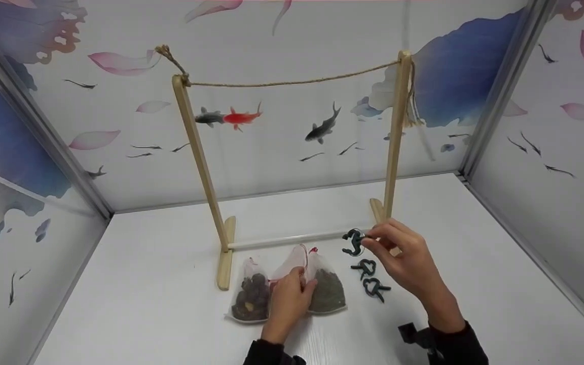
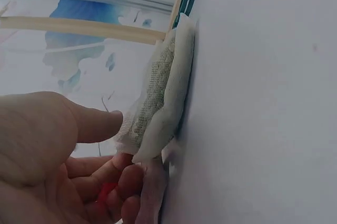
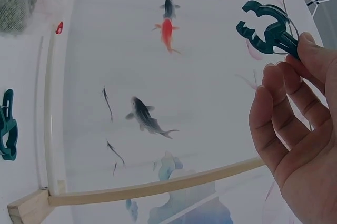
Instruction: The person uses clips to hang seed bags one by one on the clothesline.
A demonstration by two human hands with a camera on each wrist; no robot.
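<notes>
In the head view my right hand (image 1: 403, 253) pinches the handle end of a dark green plastic clip (image 3: 268, 29), whose curved jaws stand apart. Two more green clips (image 1: 366, 267) lie on the table below that hand. With its fingers curled, my left hand (image 1: 290, 299) holds the middle mesh drawstring bag (image 1: 293, 261) near its upper part and hides most of it. To its right leans a mesh bag of green dried bits (image 1: 327, 291); to its left stands a mesh bag of dark lumps (image 1: 251, 299). A bit of red shows between the left fingers in the left wrist view.
Behind the bags stands a wooden frame (image 1: 201, 162) with two posts, and a white rod (image 1: 297, 239) joins them low down. A rope (image 1: 292, 82) hangs between the post tops. Printed wall panels (image 1: 282, 152) enclose the white table (image 1: 145, 284).
</notes>
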